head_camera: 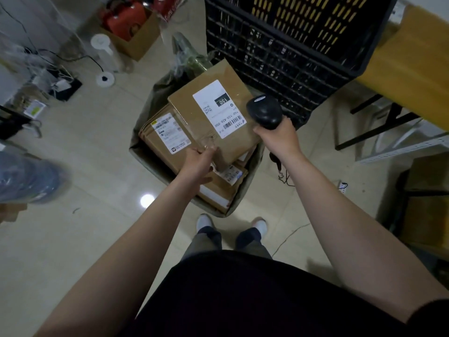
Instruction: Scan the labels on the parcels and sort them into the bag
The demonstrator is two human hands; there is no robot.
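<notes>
L hand (198, 158) is gripping the cardboard parcel (213, 122) over the bag (145, 152). R hand (277, 137) is clasping the scanner (264, 111); aim at the barcode (232, 122), keep parcel level.

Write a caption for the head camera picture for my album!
The left hand holds a labelled box over the bag of parcels while the right hand grips a black scanner.
</notes>
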